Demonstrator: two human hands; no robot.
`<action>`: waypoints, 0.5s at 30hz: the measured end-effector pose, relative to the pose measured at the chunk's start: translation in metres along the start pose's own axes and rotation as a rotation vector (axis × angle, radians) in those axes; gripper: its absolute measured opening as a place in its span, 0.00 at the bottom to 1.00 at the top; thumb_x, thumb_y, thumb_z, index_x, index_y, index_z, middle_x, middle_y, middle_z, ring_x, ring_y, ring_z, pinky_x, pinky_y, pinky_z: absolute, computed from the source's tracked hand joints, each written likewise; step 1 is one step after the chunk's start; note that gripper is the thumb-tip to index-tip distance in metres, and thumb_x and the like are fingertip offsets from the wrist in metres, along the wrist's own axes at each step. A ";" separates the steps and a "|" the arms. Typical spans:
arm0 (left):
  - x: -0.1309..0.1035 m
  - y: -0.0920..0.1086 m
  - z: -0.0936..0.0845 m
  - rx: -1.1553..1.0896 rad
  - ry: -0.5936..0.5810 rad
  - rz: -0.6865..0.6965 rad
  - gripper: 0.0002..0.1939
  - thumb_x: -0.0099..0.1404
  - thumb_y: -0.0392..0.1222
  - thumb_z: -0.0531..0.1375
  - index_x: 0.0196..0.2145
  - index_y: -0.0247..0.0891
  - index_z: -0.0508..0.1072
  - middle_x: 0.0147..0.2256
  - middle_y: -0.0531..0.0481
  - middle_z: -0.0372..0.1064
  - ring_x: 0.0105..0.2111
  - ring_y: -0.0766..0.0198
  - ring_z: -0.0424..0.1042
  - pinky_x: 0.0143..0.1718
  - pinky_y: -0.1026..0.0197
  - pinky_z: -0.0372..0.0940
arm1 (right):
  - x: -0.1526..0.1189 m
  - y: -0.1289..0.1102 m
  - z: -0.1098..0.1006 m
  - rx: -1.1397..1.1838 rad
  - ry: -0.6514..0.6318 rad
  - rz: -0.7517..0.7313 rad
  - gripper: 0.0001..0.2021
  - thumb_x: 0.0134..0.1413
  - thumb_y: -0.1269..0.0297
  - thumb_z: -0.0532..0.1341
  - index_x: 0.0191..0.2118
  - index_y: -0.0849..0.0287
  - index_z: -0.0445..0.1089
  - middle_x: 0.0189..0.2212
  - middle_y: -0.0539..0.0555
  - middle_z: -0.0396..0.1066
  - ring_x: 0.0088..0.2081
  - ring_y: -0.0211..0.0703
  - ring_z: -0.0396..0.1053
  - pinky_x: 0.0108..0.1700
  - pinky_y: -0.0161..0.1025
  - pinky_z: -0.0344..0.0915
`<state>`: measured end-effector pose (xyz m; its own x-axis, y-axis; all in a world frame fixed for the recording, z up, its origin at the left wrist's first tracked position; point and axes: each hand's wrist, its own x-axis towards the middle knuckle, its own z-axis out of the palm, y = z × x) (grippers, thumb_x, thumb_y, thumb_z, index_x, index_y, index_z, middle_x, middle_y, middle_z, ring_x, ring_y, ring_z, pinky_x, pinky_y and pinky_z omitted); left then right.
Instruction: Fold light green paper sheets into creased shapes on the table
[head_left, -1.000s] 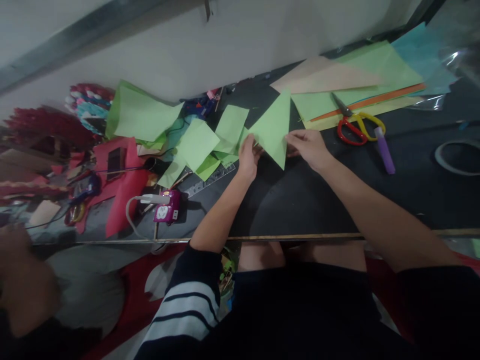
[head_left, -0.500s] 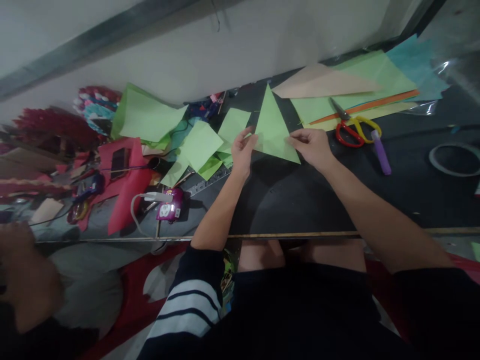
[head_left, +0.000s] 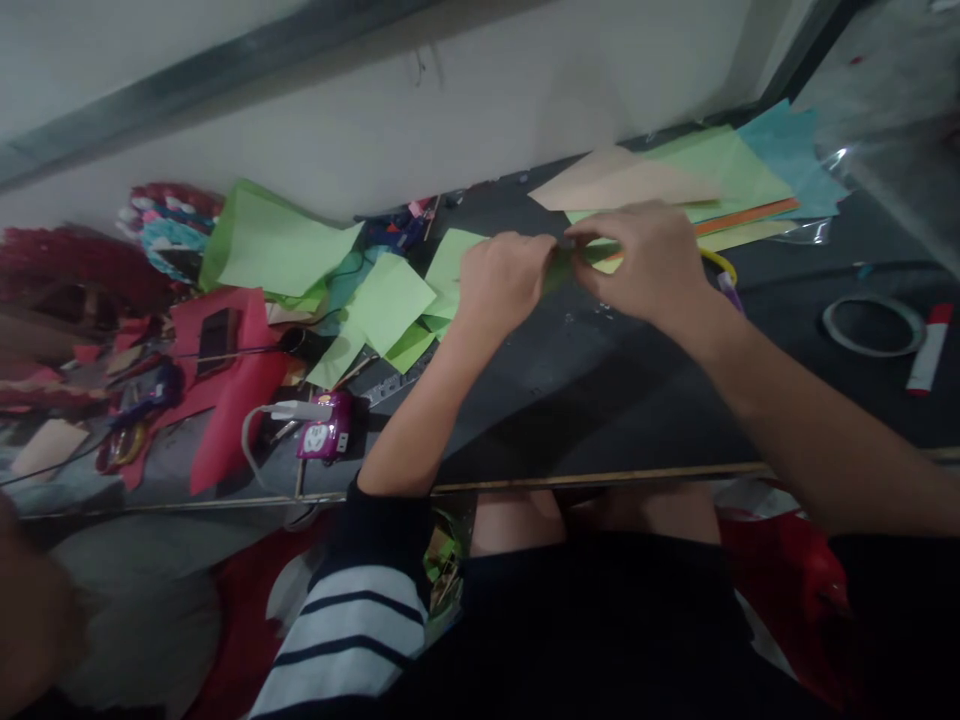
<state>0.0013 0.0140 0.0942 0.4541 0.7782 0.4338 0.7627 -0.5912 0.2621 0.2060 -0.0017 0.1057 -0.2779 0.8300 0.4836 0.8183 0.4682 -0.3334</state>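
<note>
Above the dark table, a piece of green paper (head_left: 556, 272) is pinched between both hands, seen nearly edge-on and mostly hidden by fingers. My left hand (head_left: 504, 275) is closed on its left part, knuckles turned up. Thumb and forefinger of my right hand (head_left: 646, 262) grip its other side. Behind my right hand, a yellow scissors handle (head_left: 718, 264) and part of a purple marker (head_left: 729, 290) show; the rest of both is covered. Cut green sheets (head_left: 391, 305) lie just left of my left hand.
Stacked coloured sheets (head_left: 742, 165) lie at the back right. A tape roll (head_left: 874, 326) and a red-and-white marker (head_left: 930, 350) are at the right. Leftward are a purple power adapter (head_left: 324, 428), red paper (head_left: 232, 425) and a phone (head_left: 217, 340). Another person's arm (head_left: 30, 610) shows at lower left.
The green paper triangle stood upright with its face showing; now it is tipped nearly edge-on. My hands have come closer together and risen, and my right hand now covers most of the scissors.
</note>
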 end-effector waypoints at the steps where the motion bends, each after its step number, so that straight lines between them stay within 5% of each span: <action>1: -0.002 0.002 0.001 0.029 0.016 -0.008 0.19 0.80 0.49 0.51 0.46 0.43 0.81 0.38 0.42 0.80 0.51 0.49 0.79 0.52 0.53 0.70 | 0.000 0.001 0.000 -0.013 0.033 -0.028 0.11 0.61 0.61 0.65 0.46 0.49 0.82 0.42 0.56 0.85 0.49 0.63 0.80 0.57 0.58 0.70; 5: -0.010 0.011 0.001 0.113 0.040 0.000 0.21 0.82 0.51 0.49 0.48 0.43 0.80 0.38 0.42 0.80 0.47 0.52 0.79 0.47 0.55 0.68 | -0.001 0.005 0.004 -0.032 0.134 -0.085 0.02 0.61 0.62 0.65 0.37 0.46 0.77 0.37 0.55 0.83 0.48 0.61 0.78 0.61 0.62 0.68; 15: -0.018 0.009 -0.001 0.049 0.126 0.075 0.25 0.84 0.53 0.45 0.50 0.42 0.81 0.37 0.42 0.81 0.46 0.54 0.81 0.46 0.57 0.70 | -0.001 0.012 -0.012 -0.092 0.129 -0.053 0.07 0.53 0.64 0.64 0.30 0.45 0.65 0.31 0.53 0.76 0.49 0.61 0.76 0.71 0.71 0.55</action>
<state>-0.0002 -0.0056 0.0898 0.4517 0.6974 0.5564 0.7517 -0.6334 0.1837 0.2219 -0.0002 0.1111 -0.2595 0.7562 0.6007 0.8487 0.4754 -0.2318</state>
